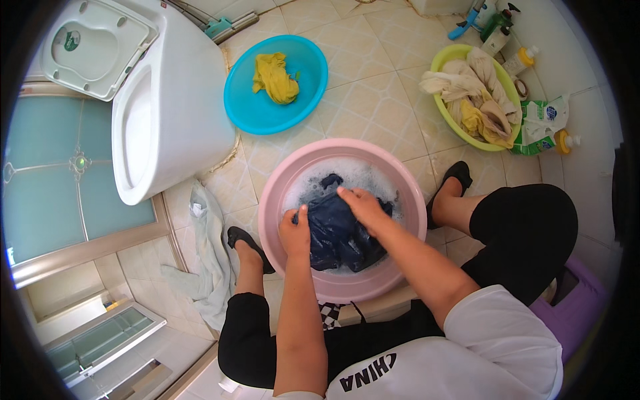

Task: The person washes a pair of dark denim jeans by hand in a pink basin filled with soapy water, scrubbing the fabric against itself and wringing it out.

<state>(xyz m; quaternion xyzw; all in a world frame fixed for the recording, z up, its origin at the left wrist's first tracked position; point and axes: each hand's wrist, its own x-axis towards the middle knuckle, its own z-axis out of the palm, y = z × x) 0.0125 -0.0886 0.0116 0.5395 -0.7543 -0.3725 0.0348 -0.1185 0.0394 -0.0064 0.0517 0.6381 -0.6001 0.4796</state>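
Between my feet stands a pink basin (272,175) with sudsy water (305,179). A wet dark blue garment (331,225) is stretched over the water, partly lying in the suds. My left hand (294,231) grips its left edge, thumb pointing up. My right hand (363,208) is closed on its upper right part, thumb and fingers pinching the cloth. The lower folds hang near the front wall of the basin. What kind of garment it is, I cannot tell.
A blue basin (240,110) with a yellow cloth (275,79) stands farther off. At far right, a yellow-green basin (440,63) holds pale laundry (475,87), beside bottles (519,61) and a green-white packet (543,120). The toilet (177,100) and a grey cloth (212,253) are left.
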